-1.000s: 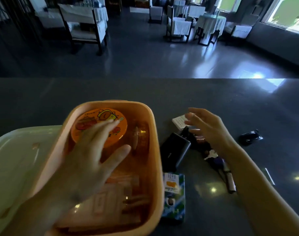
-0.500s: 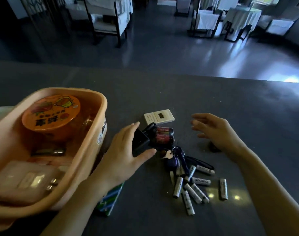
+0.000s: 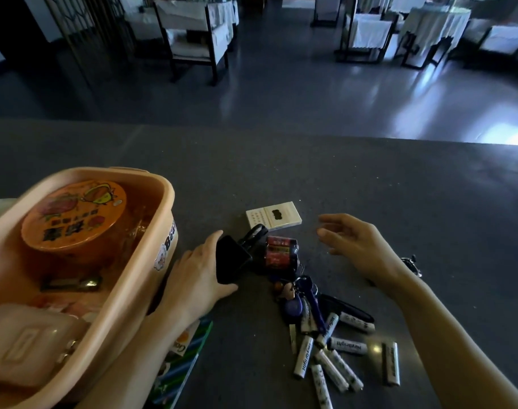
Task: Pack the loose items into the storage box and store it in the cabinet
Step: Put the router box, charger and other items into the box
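Glossy peach plastic storage box (image 3: 166,208), matt grey speckled counter (image 3: 370,184) — smooth black case (image 3: 231,261), paper-labelled batteries (image 3: 347,346).

Peach storage box (image 3: 151,184); orange cartoon-printed tin (image 3: 74,214); white batteries (image 3: 347,346); black case (image 3: 231,261).

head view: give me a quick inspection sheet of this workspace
surface: dark grey counter, light glints near the front
job's things: storage box open, orange tin inside; white pack, red cells, key bunch, loose batteries and green carton lie outside it
clutter: black clip beside the right wrist
grips: left hand holds a black case; right hand open, holding nothing
cables: nothing seen
surroundings: chairs and covered tables on a glossy floor
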A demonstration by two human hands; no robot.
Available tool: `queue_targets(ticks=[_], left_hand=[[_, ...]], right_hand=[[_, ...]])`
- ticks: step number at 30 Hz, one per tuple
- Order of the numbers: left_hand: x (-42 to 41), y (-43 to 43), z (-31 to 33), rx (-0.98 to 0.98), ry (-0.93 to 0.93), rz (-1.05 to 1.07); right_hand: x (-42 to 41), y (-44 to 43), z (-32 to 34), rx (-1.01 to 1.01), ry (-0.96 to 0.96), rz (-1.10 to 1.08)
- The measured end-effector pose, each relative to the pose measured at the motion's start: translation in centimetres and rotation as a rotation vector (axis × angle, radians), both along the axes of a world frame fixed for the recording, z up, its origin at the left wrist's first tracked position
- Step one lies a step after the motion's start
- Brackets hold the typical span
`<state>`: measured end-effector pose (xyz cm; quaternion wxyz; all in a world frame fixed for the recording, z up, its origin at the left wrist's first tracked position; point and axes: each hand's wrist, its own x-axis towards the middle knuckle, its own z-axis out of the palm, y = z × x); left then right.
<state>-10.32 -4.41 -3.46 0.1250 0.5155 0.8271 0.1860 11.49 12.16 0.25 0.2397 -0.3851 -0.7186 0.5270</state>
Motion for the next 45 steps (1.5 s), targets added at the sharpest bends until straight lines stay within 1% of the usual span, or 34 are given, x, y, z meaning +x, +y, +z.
queue_targets(ticks=[4, 8, 10, 13, 15, 17, 20, 24, 27, 29, 34, 37, 40, 45], left_hand=[[-0.1, -0.2, 2.3, 0.128, 0.007, 0.017], [0.0, -0.1, 5.5, 0.202, 0.142, 0.028], [0.2, -0.1, 6.8, 0.215, 0.176, 0.03], [0.0, -0.2, 7.9, 0.222, 0.116, 0.025], [-0.2, -0.3, 8.4, 0.213, 0.077, 0.011], [-0.4, -0.5, 8.8, 0.208, 0.064, -0.023], [-0.6, -0.7, 9.8, 0.194, 0.046, -0.051], [-1.1, -1.6, 11.3, 0.209, 0.024, -0.037], [-1.4, -2.4, 12.3, 0.236, 0.013, -0.042], [-1.8, -3.0, 13.1, 0.246, 0.006, -0.058], [-3.8, -5.3, 15.3, 0.247, 0.089, -0.103], [-6.0, -7.5, 16.7, 0.246, 0.035, -0.073], [-9.4, -10.1, 17.3, 0.245, 0.005, -0.053], [-16.3, -14.5, 17.2, 0.21, -0.02, -0.124]], right_hand=[[-1.8, 2.3, -1.3, 0.013, -0.031, 0.036], [-4.8, 5.3, -2.7, 0.18, -0.252, 0.131], [-6.4, 6.7, -3.2, 0.189, -0.321, 0.217], [-8.7, 8.5, -3.7, 0.121, -0.437, 0.332], [-9.5, 9.2, -4.0, 0.164, -0.553, 0.398], [-9.9, 9.5, -4.2, 0.243, -0.588, 0.408], [-9.2, 9.2, -4.2, 0.269, -0.533, 0.343], [-7.3, 8.2, -3.2, 0.139, -0.33, 0.268], [-6.3, 7.3, -1.7, 0.139, -0.242, 0.227], [-5.9, 6.6, -0.4, 0.149, -0.219, 0.214], [-5.9, 4.0, 3.5, 0.257, -0.187, 0.209], [-6.9, 1.7, 5.9, 0.3, -0.192, 0.222], [-9.2, -1.3, 8.0, 0.401, -0.221, 0.221], [-14.6, -8.4, 10.1, 0.45, -0.168, 0.185]])
